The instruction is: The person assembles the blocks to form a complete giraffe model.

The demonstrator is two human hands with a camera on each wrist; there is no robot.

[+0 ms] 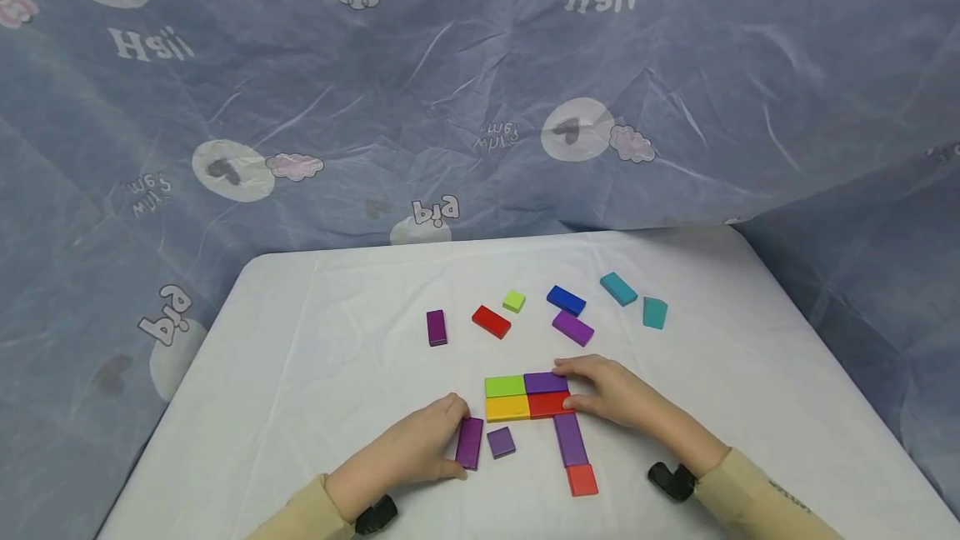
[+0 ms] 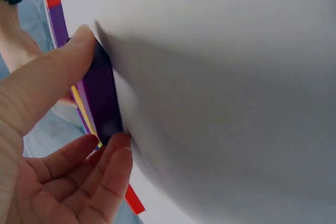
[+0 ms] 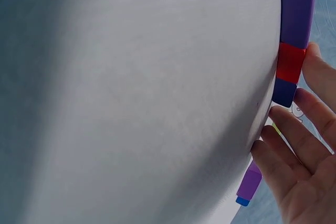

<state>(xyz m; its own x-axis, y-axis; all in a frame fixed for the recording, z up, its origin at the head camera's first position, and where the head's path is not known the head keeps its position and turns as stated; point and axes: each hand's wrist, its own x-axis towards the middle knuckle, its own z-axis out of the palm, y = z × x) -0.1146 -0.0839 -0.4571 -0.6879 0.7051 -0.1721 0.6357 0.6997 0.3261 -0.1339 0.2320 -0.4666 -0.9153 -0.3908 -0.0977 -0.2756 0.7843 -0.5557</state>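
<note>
My left hand [image 1: 420, 444] pinches a purple block [image 1: 469, 443] by its two ends, between thumb and fingers; the left wrist view shows the same purple block [image 2: 101, 100] on edge. A small purple square block [image 1: 501, 442] lies just right of it. My right hand [image 1: 611, 390] touches the right end of a cluster, with fingers fairly straight. The cluster joins a green block [image 1: 505, 387], a purple block [image 1: 546, 382], a yellow block [image 1: 507, 408] and a red block [image 1: 548, 404]. Below its right end extend a long purple block [image 1: 571, 440] and a red square block [image 1: 582, 480].
Behind the cluster lie loose blocks: dark purple [image 1: 437, 328], red [image 1: 491, 322], small green [image 1: 513, 301], blue [image 1: 566, 300], purple [image 1: 573, 328], teal [image 1: 618, 289] and a second teal one [image 1: 655, 312]. A patterned blue curtain [image 1: 450, 90] hangs behind the white table [image 1: 337, 323].
</note>
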